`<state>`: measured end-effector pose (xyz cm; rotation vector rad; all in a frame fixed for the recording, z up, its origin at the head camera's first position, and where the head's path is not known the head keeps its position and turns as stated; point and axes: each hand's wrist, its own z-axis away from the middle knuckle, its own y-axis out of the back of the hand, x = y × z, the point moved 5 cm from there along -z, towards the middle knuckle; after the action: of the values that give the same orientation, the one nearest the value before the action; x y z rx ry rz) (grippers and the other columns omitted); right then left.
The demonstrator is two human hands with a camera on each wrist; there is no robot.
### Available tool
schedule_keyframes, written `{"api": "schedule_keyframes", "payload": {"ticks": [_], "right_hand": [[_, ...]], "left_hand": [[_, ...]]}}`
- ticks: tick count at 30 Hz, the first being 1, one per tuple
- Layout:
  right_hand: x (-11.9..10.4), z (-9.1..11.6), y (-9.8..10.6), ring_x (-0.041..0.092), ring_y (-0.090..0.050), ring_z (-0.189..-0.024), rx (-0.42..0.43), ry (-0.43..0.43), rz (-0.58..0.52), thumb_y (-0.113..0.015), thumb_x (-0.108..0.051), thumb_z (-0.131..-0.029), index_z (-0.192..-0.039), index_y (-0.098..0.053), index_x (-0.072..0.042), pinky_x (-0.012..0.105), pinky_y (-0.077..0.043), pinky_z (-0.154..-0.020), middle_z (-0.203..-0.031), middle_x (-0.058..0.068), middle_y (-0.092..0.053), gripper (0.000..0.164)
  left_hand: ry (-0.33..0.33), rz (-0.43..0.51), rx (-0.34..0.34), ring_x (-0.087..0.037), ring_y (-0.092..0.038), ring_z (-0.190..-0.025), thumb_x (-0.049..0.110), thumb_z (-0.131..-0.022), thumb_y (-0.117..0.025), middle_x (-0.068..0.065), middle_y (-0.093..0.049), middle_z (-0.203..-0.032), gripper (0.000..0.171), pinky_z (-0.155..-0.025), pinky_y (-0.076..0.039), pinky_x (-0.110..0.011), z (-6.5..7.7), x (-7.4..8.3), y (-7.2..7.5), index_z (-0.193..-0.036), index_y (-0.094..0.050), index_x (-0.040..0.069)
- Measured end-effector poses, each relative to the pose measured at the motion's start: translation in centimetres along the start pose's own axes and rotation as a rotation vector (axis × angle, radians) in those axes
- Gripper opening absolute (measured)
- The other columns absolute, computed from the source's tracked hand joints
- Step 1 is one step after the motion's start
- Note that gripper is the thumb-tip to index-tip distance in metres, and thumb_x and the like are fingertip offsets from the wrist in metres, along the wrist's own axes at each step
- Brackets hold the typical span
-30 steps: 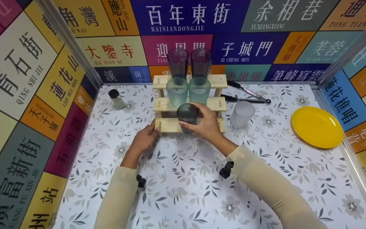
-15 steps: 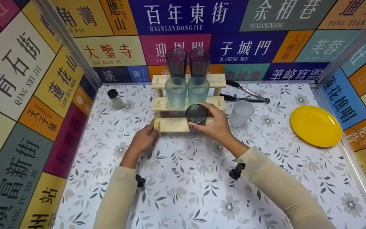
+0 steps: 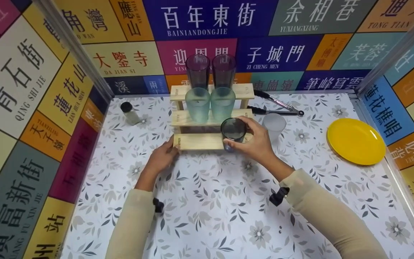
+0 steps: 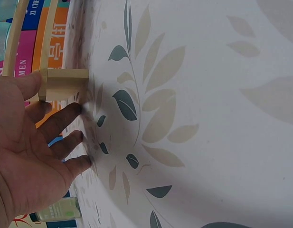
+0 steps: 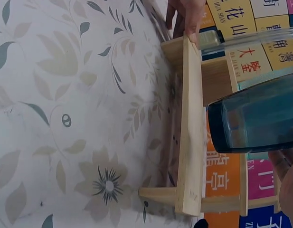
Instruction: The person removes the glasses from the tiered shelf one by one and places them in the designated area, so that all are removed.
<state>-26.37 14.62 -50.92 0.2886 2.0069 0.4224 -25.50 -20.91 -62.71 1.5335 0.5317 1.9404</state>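
Observation:
My right hand (image 3: 260, 144) grips a dark, see-through glass tumbler (image 3: 233, 130) over the right part of the rack's lowest step. In the right wrist view the tumbler (image 5: 260, 116) looks bluish, and a narrow gap shows between its base and the board. The three-step wooden rack (image 3: 196, 141) has its left end pinched between thumb and forefinger of my left hand (image 3: 162, 158); the other fingers of that hand (image 4: 32, 152) spread beneath. Two pale green tumblers (image 3: 197, 104) stand on the middle step. Behind them, two purple tumblers (image 3: 198, 72) occupy the top step.
Right of the rack stands a frosted tumbler (image 3: 275, 126), partly behind my right hand. Black-handled tongs (image 3: 278, 102) lie behind it. A yellow plate (image 3: 356, 142) lies far right, and a small black-capped bottle (image 3: 130, 114) stands left. Printed panels (image 3: 199, 21) enclose the table.
My right hand has carried the dark tumbler rightward along the lowest step, from near its middle toward its right end. My left hand has stayed at the rack's left end.

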Motion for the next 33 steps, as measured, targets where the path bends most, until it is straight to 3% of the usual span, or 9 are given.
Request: {"api": "schedule_keyframes", "payload": {"ticks": [13, 23, 33], "right_hand": [[1.5, 1.5, 3.3, 0.030, -0.078, -0.115, 0.035, -0.041, -0.004, -0.107, -0.023, -0.075, -0.145, -0.071, -0.009, 0.013, -0.058, -0.097, -0.131, 0.013, -0.078, 0.080], [2.6, 2.9, 6.2, 0.017, -0.074, -0.114, 0.052, -0.062, 0.037, -0.106, -0.022, -0.076, -0.145, -0.072, -0.012, 0.011, -0.057, -0.098, -0.130, 0.008, -0.079, 0.078], [3.8, 4.2, 9.0, 0.027, -0.076, -0.114, 0.059, -0.086, 0.060, -0.104, -0.012, -0.076, -0.145, -0.072, -0.016, 0.012, -0.057, -0.097, -0.128, 0.010, -0.080, 0.076]], "left_hand": [[-0.005, -0.008, 0.015, -0.043, -0.034, -0.167, 0.058, -0.116, -0.048, -0.017, -0.042, -0.176, 0.072, -0.135, -0.029, -0.064, 0.1, 0.2, 0.0, -0.177, -0.029, 0.026], [-0.012, -0.019, 0.016, -0.044, -0.032, -0.167, 0.059, -0.116, -0.046, -0.018, -0.043, -0.175, 0.071, -0.134, -0.030, -0.065, 0.0, 0.2, 0.0, -0.177, -0.027, 0.027], [-0.016, -0.031, 0.014, -0.043, -0.034, -0.167, 0.055, -0.117, -0.046, -0.016, -0.045, -0.174, 0.069, -0.134, -0.031, -0.064, 0.0, 0.2, 0.0, -0.177, -0.029, 0.026]]}}
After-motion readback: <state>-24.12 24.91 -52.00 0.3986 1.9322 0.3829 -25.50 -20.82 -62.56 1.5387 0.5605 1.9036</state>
